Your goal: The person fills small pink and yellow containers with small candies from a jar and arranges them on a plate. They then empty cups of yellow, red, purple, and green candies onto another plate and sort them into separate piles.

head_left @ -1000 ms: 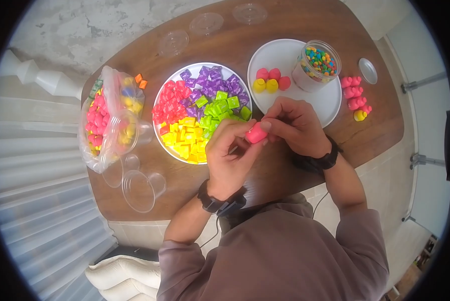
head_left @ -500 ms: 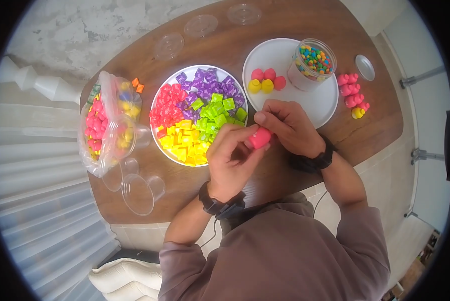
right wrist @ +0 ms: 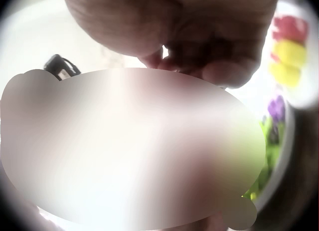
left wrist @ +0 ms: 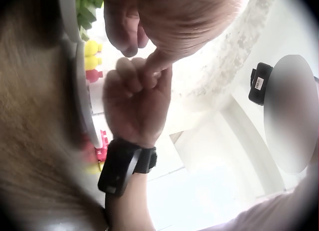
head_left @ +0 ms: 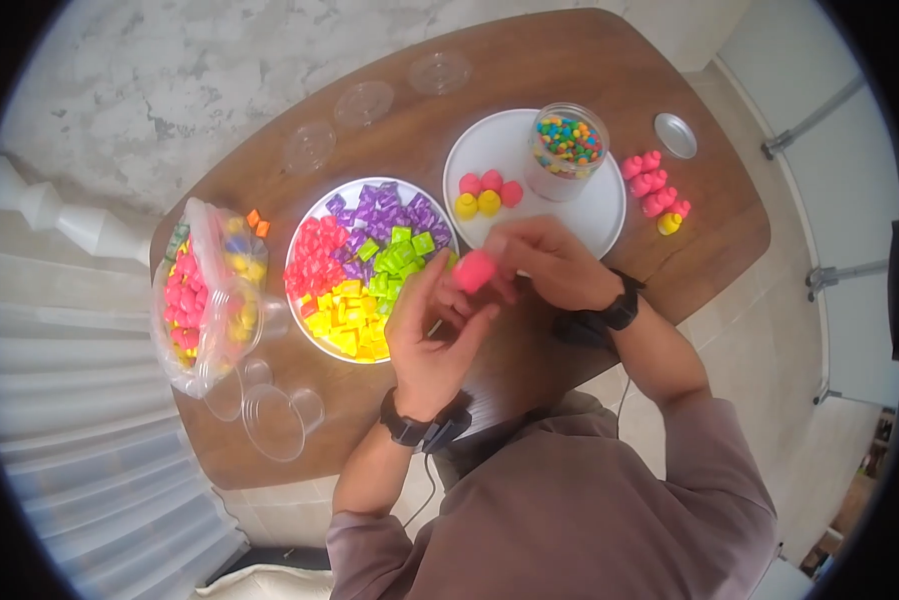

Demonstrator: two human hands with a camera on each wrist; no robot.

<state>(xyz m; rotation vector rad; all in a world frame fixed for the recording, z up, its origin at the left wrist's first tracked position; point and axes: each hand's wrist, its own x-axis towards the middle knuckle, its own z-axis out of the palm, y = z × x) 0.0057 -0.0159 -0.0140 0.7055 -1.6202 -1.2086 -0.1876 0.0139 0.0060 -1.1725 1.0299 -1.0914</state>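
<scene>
Both hands meet over the table's front. Between them is a small pink rubber duck [head_left: 475, 271], its rounded underside toward the head camera. My left hand [head_left: 429, 345] has its curled fingers at the duck's left side and beneath it, the thumb standing lower. From the right, my right hand [head_left: 554, 265] pinches it with fingertips at its edge. In the left wrist view the right hand [left wrist: 137, 101] shows curled, and the duck is hidden. Behind the hands, a white plate [head_left: 597, 232] carries pink and yellow ducks [head_left: 489, 203] and a jar of colourful candies [head_left: 567, 150].
Another white plate [head_left: 309, 345] holds red, purple, green and yellow wrapped candies. Left of it stand a plastic bag of ducks [head_left: 184, 300] and clear cups [head_left: 274, 425]. Clear lids [head_left: 364, 103] lie at the back; pink ducks [head_left: 649, 185] and a silver lid [head_left: 675, 136] lie right.
The view has shifted, so the table sits lower and further left. The left thumb has moved off the duck, and the right fingers have come in against it.
</scene>
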